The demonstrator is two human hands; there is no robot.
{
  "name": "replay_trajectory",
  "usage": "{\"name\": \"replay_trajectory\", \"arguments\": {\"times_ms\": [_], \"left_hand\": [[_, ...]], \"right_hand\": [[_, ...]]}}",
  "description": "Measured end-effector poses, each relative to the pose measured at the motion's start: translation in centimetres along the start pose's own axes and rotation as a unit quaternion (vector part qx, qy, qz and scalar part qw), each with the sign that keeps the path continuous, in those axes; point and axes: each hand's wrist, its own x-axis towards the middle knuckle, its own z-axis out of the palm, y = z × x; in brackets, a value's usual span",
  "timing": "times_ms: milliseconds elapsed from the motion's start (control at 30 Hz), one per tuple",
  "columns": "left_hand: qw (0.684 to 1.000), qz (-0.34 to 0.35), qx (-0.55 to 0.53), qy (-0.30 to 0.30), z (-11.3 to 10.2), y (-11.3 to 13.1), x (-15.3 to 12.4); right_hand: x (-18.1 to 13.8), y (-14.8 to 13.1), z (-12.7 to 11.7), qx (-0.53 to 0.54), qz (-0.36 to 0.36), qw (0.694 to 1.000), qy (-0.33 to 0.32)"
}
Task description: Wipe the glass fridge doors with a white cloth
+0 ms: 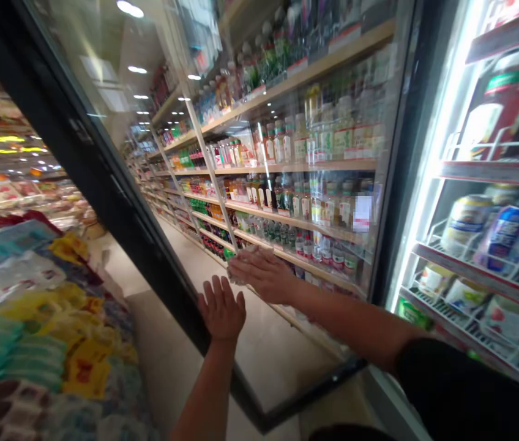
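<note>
A tall glass door (282, 373) with a black frame (158, 245) stands swung open in front of me. My left hand (223, 312) rests at the inner edge of its frame, fingers stretched and apart, holding nothing. Just right of it, my right hand (266, 275) lies over a crumpled, light-coloured cloth (254, 250) against the pane. The palm and most of the cloth are hidden under the fingers. Both arms reach forward from below.
To the right, a lit refrigerator (484, 168) holds bottles, cans and tubs on wire shelves. Shelves of bottled drinks (296, 141) show in the glass. Packaged goods (52, 318) are piled at the left, beside the floor (153, 349). A small white label (363, 211) is on the pane.
</note>
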Motion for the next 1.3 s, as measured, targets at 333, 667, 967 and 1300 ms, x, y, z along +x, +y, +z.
{"name": "replay_trajectory", "arguments": {"times_ms": [333,667,967,1300], "left_hand": [[0.999,0.0,-0.044,-0.013,0.4,-0.6,-0.2],[0.999,0.003,-0.035,-0.007,0.8,-0.5,0.2],[0.998,0.023,-0.051,-0.006,0.6,-0.7,0.7],[0.999,0.02,-0.026,-0.002,0.7,-0.6,0.6]], "right_hand": [[-2.1,-1.1,1.1,-0.017,0.061,0.998,0.014],[-4.0,1.2,0.0,-0.071,0.303,0.948,0.065],[-9.2,-2.3,2.3,-0.075,0.232,0.969,-0.042],[-13.1,0.7,2.5,-0.042,0.404,0.911,0.066]]}}
